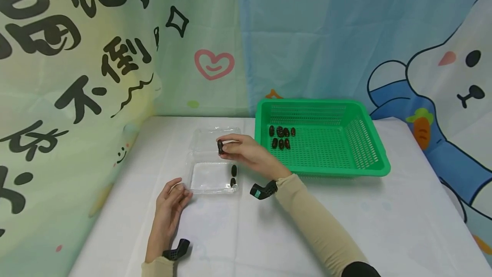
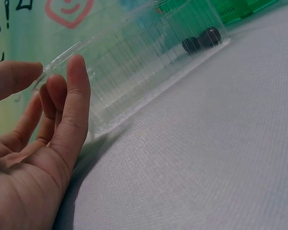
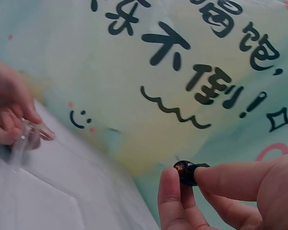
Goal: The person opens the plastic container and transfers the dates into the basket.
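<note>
A dark, glossy date is pinched between the thumb and fingertips of my right hand, held over the back of an opened clear plastic box. In the right wrist view the date shows a brownish end. Two more dates lie along the right side inside the box. My left hand grips the front left corner of the box; in the left wrist view, the thumb and fingers meet around its clear rim.
A green slotted basket stands to the right, with several dates in rows in its left part. The box's clear lid lies folded back behind it. A printed cloth hangs behind the white table.
</note>
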Action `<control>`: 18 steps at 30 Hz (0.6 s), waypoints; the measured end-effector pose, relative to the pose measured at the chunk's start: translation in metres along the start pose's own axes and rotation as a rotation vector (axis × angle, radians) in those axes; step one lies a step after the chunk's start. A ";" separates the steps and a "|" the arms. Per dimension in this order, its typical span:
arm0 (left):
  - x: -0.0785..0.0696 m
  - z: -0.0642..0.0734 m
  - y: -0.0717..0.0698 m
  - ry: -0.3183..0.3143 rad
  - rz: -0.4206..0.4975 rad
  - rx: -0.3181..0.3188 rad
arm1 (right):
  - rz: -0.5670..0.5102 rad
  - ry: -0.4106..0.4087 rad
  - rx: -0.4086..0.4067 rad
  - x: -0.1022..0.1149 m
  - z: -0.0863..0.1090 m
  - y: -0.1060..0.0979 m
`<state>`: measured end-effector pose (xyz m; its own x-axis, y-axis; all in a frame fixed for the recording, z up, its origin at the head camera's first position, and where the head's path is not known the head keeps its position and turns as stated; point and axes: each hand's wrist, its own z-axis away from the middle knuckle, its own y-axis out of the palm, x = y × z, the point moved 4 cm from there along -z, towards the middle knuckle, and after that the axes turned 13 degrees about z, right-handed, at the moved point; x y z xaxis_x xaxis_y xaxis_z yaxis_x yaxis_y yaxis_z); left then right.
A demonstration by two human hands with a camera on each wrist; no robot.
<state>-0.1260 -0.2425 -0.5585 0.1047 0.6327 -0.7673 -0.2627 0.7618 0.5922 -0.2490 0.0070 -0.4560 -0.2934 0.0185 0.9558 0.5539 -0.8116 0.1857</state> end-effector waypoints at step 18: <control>-0.002 0.001 0.000 -0.014 -0.026 -0.007 | 0.046 0.044 -0.132 0.029 0.036 -0.078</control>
<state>-0.1258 -0.2439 -0.5564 0.1250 0.6149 -0.7787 -0.2661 0.7768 0.5707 -0.2720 0.0918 -0.4348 -0.3055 -0.0438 0.9512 0.4612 -0.8807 0.1076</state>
